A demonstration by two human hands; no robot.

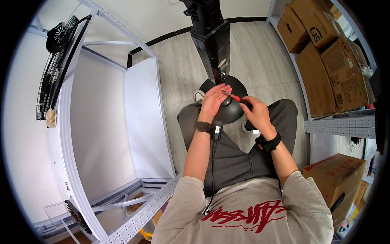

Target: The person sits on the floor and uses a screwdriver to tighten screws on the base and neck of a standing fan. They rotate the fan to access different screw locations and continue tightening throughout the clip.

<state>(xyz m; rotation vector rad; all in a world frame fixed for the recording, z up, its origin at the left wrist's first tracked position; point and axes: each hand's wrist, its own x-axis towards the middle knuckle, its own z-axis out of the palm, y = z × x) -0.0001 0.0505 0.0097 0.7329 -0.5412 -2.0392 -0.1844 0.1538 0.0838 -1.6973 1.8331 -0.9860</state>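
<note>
My right hand [257, 112] is closed around the black handle of a screwdriver [237, 98] with a red section. Its shaft points up and left, and the tip meets or hangs just over the fingers of my left hand [215, 99]. That hand lies palm up with its fingers stretched out. Anything small on the palm is too tiny to make out. Just beyond my fingers stands a black column [209, 44], its narrow lower end showing some bare metal parts. Beneath my hands is a round, glossy black base [237, 114], between my feet.
White metal shelving [146, 114] stands at my left, with a black wire fan grille [50, 77] on its top. Cardboard boxes [345, 73] fill a rack on the right, and another box [337, 173] sits lower. Grey plank flooring [174, 61] runs to the far wall.
</note>
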